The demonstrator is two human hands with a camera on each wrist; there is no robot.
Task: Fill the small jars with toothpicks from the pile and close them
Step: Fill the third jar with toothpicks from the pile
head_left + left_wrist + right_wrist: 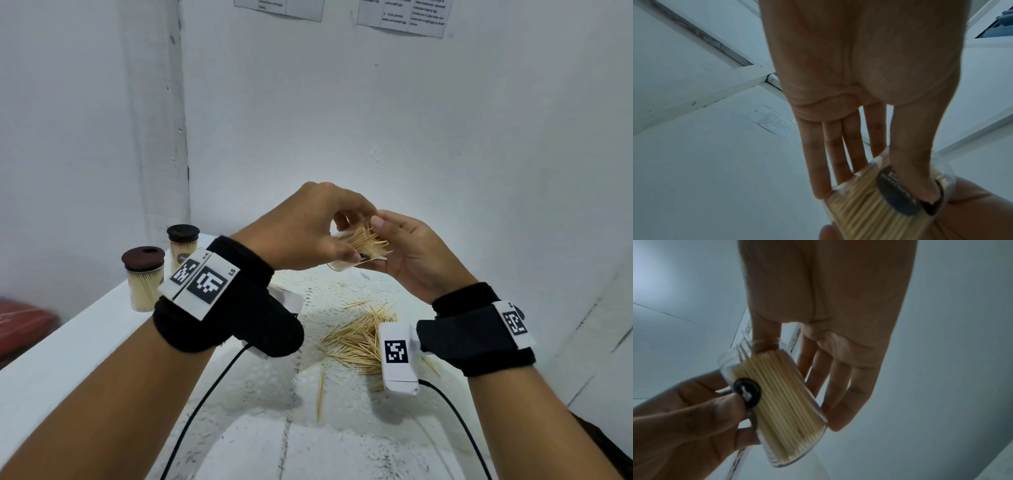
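A clear small jar packed with toothpicks is held tilted above the table, mouth toward the right. My left hand pinches it between thumb and fingers; the thumb lies on its round black label. My right hand cups the mouth end. Its fingers run straight under the jar and its thumb touches the toothpick tips that fan out. No lid is on this jar. The loose toothpick pile lies on the table below the hands.
Two filled jars with brown lids stand at the table's left rear edge. A white lace mat lies under the pile, with one stray toothpick nearer me. White walls close in behind and to the right. A red object sits beyond the left edge.
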